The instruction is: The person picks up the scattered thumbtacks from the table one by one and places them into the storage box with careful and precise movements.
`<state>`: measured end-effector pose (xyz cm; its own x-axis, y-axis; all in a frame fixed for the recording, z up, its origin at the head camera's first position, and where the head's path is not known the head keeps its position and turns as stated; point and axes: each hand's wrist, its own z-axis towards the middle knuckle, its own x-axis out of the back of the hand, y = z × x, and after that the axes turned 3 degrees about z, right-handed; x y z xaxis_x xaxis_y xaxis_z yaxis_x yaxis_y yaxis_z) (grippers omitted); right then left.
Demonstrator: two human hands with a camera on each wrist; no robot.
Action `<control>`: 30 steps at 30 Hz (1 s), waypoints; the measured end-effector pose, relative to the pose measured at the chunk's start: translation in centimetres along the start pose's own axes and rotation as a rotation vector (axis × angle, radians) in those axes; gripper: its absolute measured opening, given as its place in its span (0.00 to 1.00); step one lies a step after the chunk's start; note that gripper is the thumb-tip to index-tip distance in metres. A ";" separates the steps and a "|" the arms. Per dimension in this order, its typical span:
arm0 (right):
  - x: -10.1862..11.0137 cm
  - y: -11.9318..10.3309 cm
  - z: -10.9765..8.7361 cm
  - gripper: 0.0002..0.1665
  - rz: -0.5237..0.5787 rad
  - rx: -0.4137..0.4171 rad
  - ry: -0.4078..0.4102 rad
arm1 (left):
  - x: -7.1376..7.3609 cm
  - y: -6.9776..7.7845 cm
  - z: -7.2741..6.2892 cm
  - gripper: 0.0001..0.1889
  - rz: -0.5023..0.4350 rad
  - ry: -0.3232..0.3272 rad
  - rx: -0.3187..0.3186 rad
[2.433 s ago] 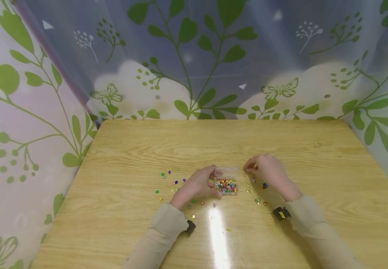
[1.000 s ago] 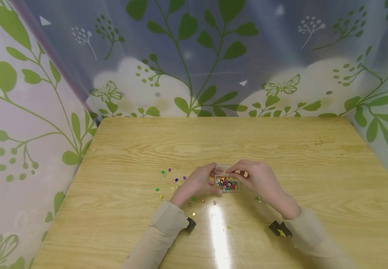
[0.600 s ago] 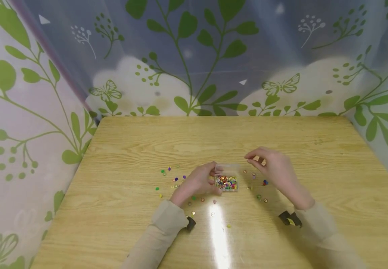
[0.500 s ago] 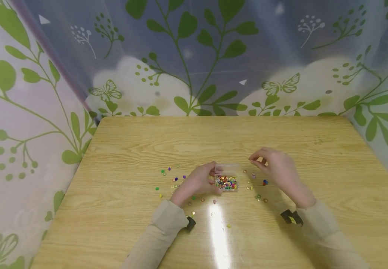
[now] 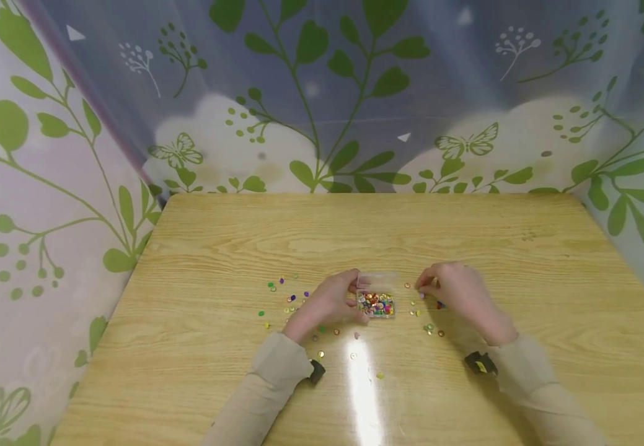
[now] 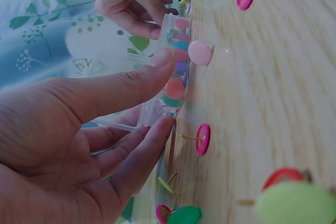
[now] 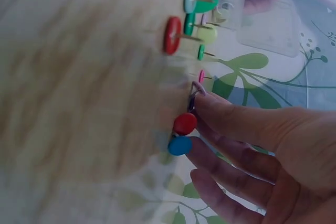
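Left hand (image 5: 330, 303) grips the box (image 5: 377, 281), well filled; right hand (image 5: 461, 294) pinches 1 tack (image 7: 197, 88); loose tacks (image 7: 172, 35) remain toward the counter's (image 5: 210, 248) left and right edges.

Head view evenly lit, white glare streak (image 5: 363, 396) on wooden tabletop (image 5: 232, 241), wrist views dimmer, hazy

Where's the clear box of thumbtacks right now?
In the head view, the clear box sits slightly right of centre on the wooden table, gripped by the left hand, with the right hand farther right.
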<state>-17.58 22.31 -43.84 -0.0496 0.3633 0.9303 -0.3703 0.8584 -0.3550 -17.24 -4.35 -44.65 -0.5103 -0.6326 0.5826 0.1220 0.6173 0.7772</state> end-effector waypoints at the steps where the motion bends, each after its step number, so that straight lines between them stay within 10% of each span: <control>1: -0.1 0.1 0.0 0.03 -0.001 0.002 0.003 | 0.0 0.0 0.0 0.36 0.004 0.001 0.000; 30: 2.0 -3.3 -0.9 0.04 0.008 0.101 0.141 | 0.0 -0.1 0.0 0.36 -0.011 -0.005 0.009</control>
<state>-15.67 20.53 -40.85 0.0749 0.4230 0.9030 -0.4625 0.8170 -0.3443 -17.26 -4.35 -44.75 -0.5159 -0.6369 0.5729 0.1090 0.6145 0.7814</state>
